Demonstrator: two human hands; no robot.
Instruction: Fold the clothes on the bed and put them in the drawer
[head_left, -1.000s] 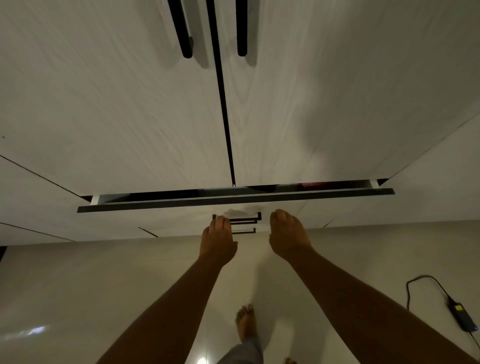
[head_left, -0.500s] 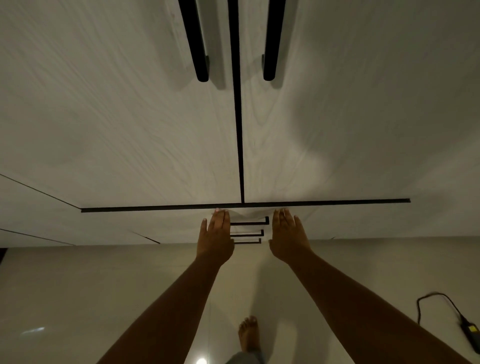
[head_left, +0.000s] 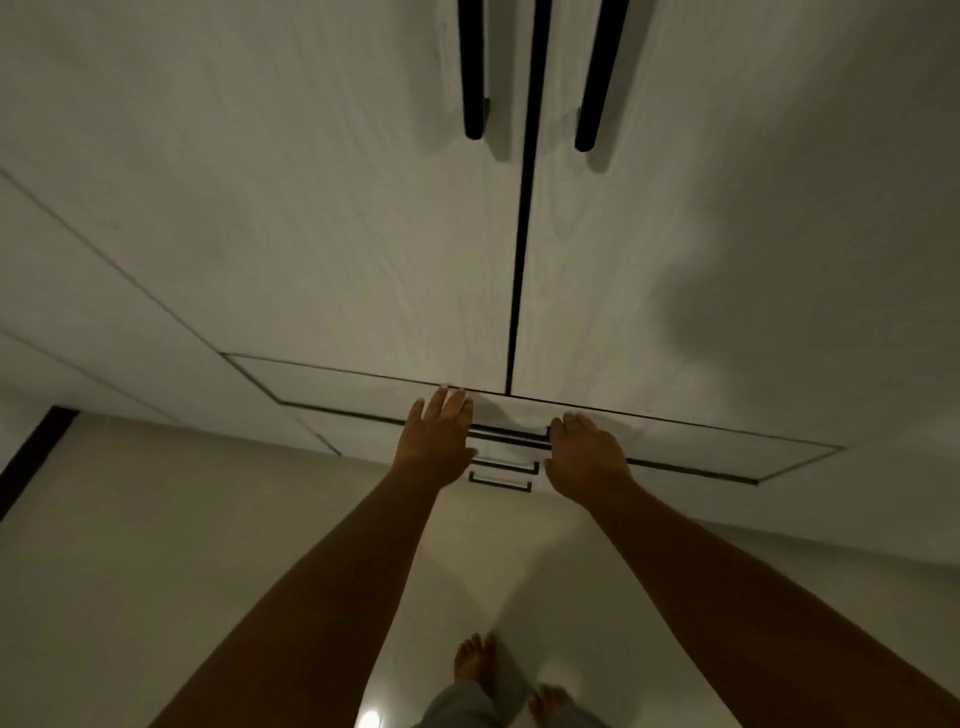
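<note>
A pale wood-grain wardrobe fills the view, seen from above. Its top drawer (head_left: 332, 387) sits flush under the two tall doors, its front closed. My left hand (head_left: 438, 435) lies flat against that drawer front with fingers straight. My right hand (head_left: 584, 456) rests beside it on the same front, fingers loosely bent near the black drawer handle (head_left: 511, 435). Neither hand holds anything. No clothes or bed are in view.
Two long black door handles (head_left: 475, 78) hang on the wardrobe doors (head_left: 311, 208) above. Two lower drawer handles (head_left: 501, 483) show below my hands. My bare feet (head_left: 475, 662) stand on the glossy pale floor (head_left: 156, 545). A dark strip (head_left: 31, 457) borders the floor at the left.
The drawer, ajar a second ago with a dark gap, has been pushed shut. My view has swung right and tilted; both hands stay on the drawer front. The cable on the floor has left view.
</note>
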